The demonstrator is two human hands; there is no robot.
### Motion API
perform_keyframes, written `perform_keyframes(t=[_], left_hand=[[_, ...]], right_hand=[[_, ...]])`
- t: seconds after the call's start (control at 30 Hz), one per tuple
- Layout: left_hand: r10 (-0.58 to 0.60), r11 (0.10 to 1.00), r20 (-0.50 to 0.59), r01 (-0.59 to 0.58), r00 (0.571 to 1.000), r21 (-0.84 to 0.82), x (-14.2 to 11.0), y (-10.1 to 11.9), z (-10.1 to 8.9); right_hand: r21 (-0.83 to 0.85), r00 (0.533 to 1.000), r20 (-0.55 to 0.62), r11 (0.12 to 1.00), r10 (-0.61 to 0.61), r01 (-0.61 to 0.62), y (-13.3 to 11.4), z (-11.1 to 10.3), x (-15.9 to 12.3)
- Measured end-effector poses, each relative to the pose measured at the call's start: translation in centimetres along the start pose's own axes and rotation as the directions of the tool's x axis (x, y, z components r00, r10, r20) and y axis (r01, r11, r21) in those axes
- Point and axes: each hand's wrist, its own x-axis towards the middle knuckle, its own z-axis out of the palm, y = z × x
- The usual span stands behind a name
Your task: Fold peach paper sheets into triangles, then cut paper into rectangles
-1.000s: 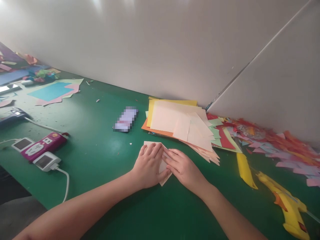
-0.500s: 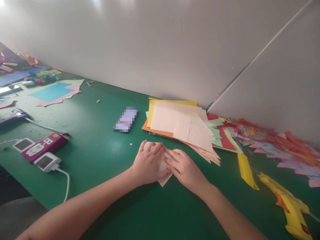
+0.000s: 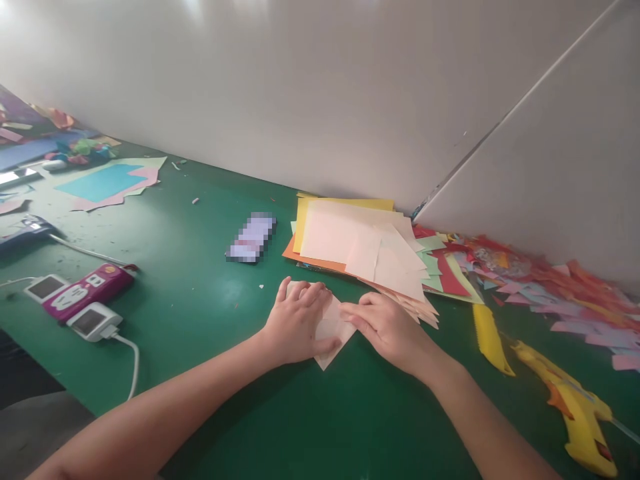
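A small pale pink sheet of folded paper (image 3: 331,325) lies on the green table, one corner pointing toward me. My left hand (image 3: 299,325) rests on its left part, fingers spread and thumb across the lower area, covering much of it. At the paper's right corner is my right hand (image 3: 387,327), its thumb and forefinger closed on the edge while the other fingers curl in. Just behind sits a stack of coloured paper (image 3: 345,230), pale pink sheets on top of yellow and orange ones.
A yellow cutter (image 3: 490,340) and a yellow glue gun (image 3: 565,400) lie to the right, below a heap of paper scraps (image 3: 575,300). A blurred-out phone (image 3: 253,238) lies ahead. On the left is a purple power strip (image 3: 90,292) with white chargers. A wall (image 3: 280,100) borders the back.
My right hand has slid right, from over the paper to its right corner, uncovering more of the sheet. My left hand stays in nearly the same place.
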Motion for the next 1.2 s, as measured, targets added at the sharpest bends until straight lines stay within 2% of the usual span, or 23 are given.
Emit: perform_keyframes(t=[0.2, 0.33, 0.5, 0.6, 0.67, 0.73, 0.8, 0.87, 0.93, 1.0, 1.03, 1.1, 1.13, 1.17, 1.2], left_hand=[[-0.011, 1.000, 0.030, 0.012, 1.000, -0.012, 0.1, 0.2, -0.3], [-0.012, 1.000, 0.033, 0.012, 0.999, -0.006, 0.0, 0.2, -0.3], [0.001, 1.000, 0.028, -0.001, 1.000, -0.007, 0.0, 0.1, -0.3], [0.005, 1.000, 0.029, -0.004, 1.000, -0.024, 0.0, -0.1, -0.2], [0.001, 0.999, 0.038, 0.001, 0.999, -0.046, 0.0, 0.0, -0.1], [-0.005, 0.997, 0.045, 0.008, 0.999, -0.074, -0.1, 0.1, -0.1], [-0.003, 0.994, 0.041, 0.007, 0.999, -0.107, -0.1, 0.2, -0.2], [0.000, 0.990, 0.029, 0.004, 1.000, -0.141, -0.1, -0.2, -0.4], [-0.027, 0.986, -0.006, 0.026, 1.000, -0.166, 0.2, -1.4, -1.0], [-0.115, 0.982, -0.115, 0.095, 0.987, -0.162, 0.8, -3.7, -1.7], [-0.209, 0.972, -0.194, 0.182, 0.958, -0.146, 1.1, -5.0, -2.0], [-0.407, 0.913, -0.356, 0.389, 0.841, -0.123, 1.7, -7.8, -2.4], [-0.469, 0.880, -0.390, 0.458, 0.793, -0.128, 1.9, -9.1, -2.5], [-0.501, 0.862, -0.388, 0.489, 0.774, -0.137, 2.1, -10.1, -2.5], [-0.514, 0.855, -0.366, 0.498, 0.776, -0.146, 2.2, -10.9, -2.3]], right_hand=[[0.076, 1.000, 0.009, 0.997, -0.012, 0.012, 1.9, -0.4, -0.6], [0.094, 0.998, -0.037, 0.994, -0.054, 0.057, 2.4, 0.1, -0.7], [0.024, 0.975, -0.175, 0.990, -0.136, 0.142, 2.9, 0.7, -1.4], [0.067, 0.926, -0.370, 0.991, -0.080, 0.113, 2.9, 0.9, -2.0], [0.093, 0.895, -0.444, 0.991, -0.046, 0.097, 2.6, 1.1, -1.9], [0.090, 0.927, -0.372, 0.991, -0.058, 0.098, 1.8, 1.6, -1.5], [0.098, 0.975, -0.200, 0.988, -0.094, 0.116, 0.8, 2.3, -0.9], [0.128, 0.991, -0.044, 0.983, -0.125, 0.130, 0.0, 2.9, -0.4], [0.134, 0.992, 0.032, 0.984, -0.122, 0.117, -0.5, 3.4, -0.2], [0.116, 0.993, 0.055, 0.988, -0.108, 0.101, -0.6, 3.7, -0.2], [0.103, 0.993, 0.059, 0.990, -0.104, 0.098, -0.5, 3.7, -0.2], [0.084, 0.993, 0.064, 0.992, -0.103, 0.098, -0.4, 3.7, -0.3], [0.080, 0.992, 0.069, 0.992, -0.102, 0.097, -0.3, 3.6, -0.3], [0.080, 0.992, 0.073, 0.992, -0.100, 0.094, -0.3, 3.6, -0.3], [0.083, 0.992, 0.081, 0.992, -0.098, 0.091, -0.3, 3.6, -0.3]])
